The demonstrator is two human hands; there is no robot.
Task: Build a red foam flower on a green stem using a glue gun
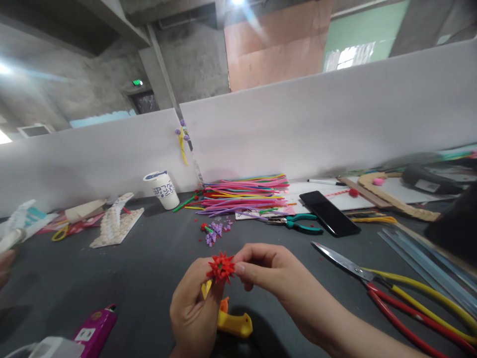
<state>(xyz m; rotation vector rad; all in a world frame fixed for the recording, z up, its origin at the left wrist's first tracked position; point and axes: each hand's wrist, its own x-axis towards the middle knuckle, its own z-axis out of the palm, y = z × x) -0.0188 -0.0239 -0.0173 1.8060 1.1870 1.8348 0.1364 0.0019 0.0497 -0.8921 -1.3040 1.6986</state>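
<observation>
A red spiky flower (221,268) with a greenish centre is held upright between the thumb and fingers of my left hand (197,303). From the right, my right hand (266,271) pinches at the flower's edge with thumb and forefinger. Under my hands is a yellow tool (235,324) with an orange part, partly hidden by my left hand; whether that hand touches it I cannot tell. Beyond the flower lie small purple cut pieces (216,232) with a few red bits among them.
Coloured fuzzy stems (246,196) lie by the white partition (320,119). Teal-handled pliers (301,223), a black phone (330,213) and large scissors (372,278) are to the right. At left are a paper cup (162,190), a magenta device (95,330) and another person's hand (5,266).
</observation>
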